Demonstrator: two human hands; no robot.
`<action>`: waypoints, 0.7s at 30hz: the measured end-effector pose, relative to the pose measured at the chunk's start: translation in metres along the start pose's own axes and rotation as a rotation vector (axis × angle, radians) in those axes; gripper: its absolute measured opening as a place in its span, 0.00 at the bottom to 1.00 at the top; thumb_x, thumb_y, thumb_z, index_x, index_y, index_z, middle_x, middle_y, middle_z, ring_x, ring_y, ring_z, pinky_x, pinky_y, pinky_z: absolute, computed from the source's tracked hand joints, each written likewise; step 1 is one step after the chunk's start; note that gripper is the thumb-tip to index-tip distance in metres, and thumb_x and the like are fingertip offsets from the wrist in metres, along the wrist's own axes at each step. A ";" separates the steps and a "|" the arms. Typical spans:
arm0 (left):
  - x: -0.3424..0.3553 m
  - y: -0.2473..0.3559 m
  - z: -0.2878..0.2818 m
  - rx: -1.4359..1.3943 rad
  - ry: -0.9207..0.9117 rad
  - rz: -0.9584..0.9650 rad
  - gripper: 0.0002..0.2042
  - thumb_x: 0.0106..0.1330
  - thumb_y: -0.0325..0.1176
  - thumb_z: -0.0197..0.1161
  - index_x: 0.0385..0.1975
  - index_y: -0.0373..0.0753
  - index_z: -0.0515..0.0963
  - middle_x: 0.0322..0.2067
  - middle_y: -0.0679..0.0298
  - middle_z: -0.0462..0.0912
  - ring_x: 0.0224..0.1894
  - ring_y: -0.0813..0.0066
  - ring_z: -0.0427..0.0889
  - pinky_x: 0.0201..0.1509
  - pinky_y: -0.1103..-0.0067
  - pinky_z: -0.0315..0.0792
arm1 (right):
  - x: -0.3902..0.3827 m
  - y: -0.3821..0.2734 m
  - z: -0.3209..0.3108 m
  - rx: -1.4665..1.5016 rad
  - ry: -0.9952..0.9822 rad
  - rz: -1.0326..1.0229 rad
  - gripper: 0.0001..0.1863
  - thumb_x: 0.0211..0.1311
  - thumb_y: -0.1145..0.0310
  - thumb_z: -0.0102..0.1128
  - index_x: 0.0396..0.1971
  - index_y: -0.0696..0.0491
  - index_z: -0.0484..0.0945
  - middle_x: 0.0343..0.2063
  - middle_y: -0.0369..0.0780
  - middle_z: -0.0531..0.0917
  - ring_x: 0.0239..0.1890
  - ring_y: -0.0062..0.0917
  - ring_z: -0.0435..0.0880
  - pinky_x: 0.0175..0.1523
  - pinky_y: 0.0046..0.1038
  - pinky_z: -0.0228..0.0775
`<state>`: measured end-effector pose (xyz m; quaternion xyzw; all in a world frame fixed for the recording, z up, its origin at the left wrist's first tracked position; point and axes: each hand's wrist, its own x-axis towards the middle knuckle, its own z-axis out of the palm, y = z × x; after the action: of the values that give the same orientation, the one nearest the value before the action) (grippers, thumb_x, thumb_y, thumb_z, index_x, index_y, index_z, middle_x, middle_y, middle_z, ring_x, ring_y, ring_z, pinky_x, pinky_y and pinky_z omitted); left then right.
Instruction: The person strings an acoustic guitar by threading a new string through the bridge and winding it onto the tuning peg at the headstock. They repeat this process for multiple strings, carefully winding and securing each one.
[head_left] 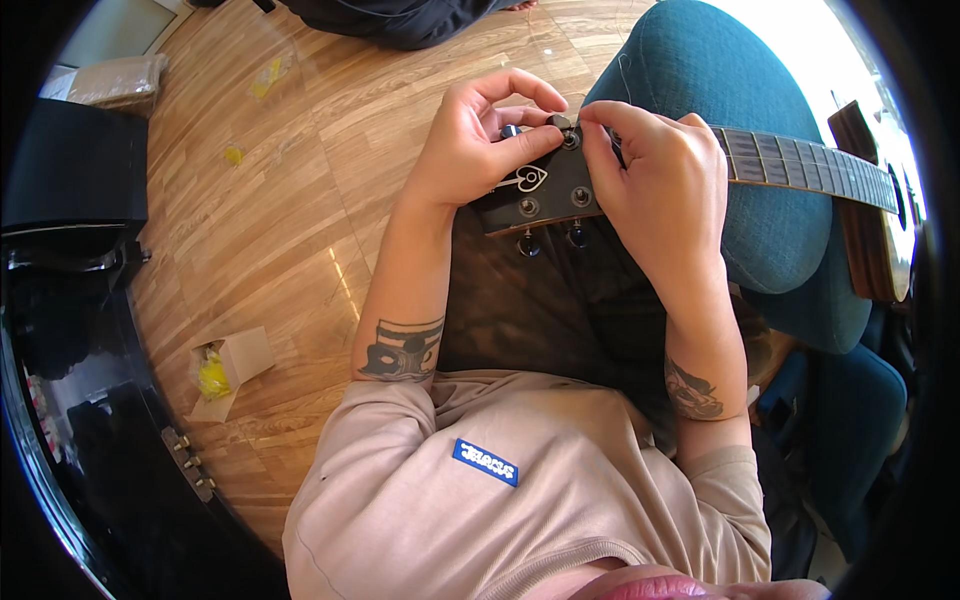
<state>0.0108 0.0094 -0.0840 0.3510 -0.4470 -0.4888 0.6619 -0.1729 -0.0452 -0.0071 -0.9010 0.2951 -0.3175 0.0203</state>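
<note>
A ukulele lies across in front of me, its dark headstock (510, 212) under my hands and its fretted neck (800, 165) running right to the body (870, 220). My left hand (475, 140) is closed about the headstock's far edge, its thumb tip by a tuning post (571, 141) and its fingers near the far tuning knobs. My right hand (665, 165) pinches thumb to forefinger beside that post. A thin string (625, 70) loops up above the right fingers; its end between them is hidden. Two near-side knobs (528, 243) stick out toward me.
The neck passes over a teal upholstered seat (740, 70). A small open carton (230, 370) with yellow stuff inside stands on the wood floor (290, 200), and yellow scraps (268, 78) lie beyond. Glossy black furniture (100, 400) lines the left. Someone's dark clothing (390, 20) shows at the top.
</note>
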 end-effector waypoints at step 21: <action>0.005 -0.004 -0.002 0.345 -0.084 0.340 0.08 0.65 0.19 0.69 0.42 0.36 0.87 0.42 0.63 0.84 0.47 0.74 0.83 0.54 0.73 0.80 | 0.003 -0.004 -0.001 0.014 0.033 0.113 0.07 0.57 0.69 0.71 0.23 0.52 0.81 0.21 0.42 0.85 0.24 0.43 0.83 0.35 0.39 0.75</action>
<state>0.0123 0.0038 -0.0871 0.3576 -0.6037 -0.3010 0.6458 -0.1694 -0.0432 -0.0030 -0.8773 0.3436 -0.3327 0.0395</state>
